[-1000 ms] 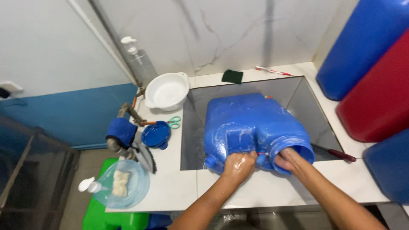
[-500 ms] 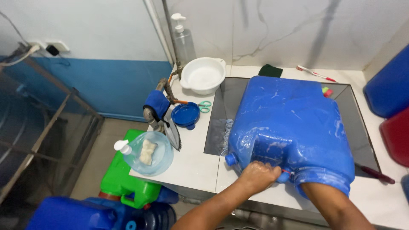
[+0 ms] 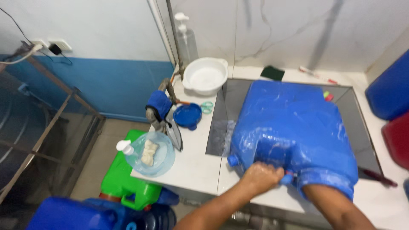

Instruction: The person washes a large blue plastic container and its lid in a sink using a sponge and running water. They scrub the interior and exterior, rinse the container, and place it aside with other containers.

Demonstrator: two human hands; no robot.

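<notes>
1. White tiles cover the counter [image 3: 191,164] and the wall, and a dark sink [image 3: 362,136] is set into the counter.
2. A big blue jug [image 3: 294,127] lies on its side over the sink. It is wet and soapy. Its wide mouth points toward the person.
3. The left hand [image 3: 260,178] is closed tight around the jug's handle, close to the mouth, and holds the jug steady.
4. The right hand is out of sight. The right forearm [image 3: 330,204] goes into the jug's mouth, so I cannot tell if that hand is open or closed.
5. My guess is that this is the washing step, with the inside of the jug being scrubbed while the outside is already soapy.
6. A good next move would need the left hand to keep a firm hold, because the wet jug looks slippery and could slide on the sink edge.
7. On the counter to the left sit a white bowl [image 3: 205,76], a round blue lid [image 3: 187,116], small scissors [image 3: 206,106] and a clear dish [image 3: 152,153] with something pale in it.
8. A green sponge [image 3: 272,73] rests at the back, by the wall.
9. More big jugs, blue [image 3: 390,91] and red [image 3: 398,138], stand at the right.
</notes>
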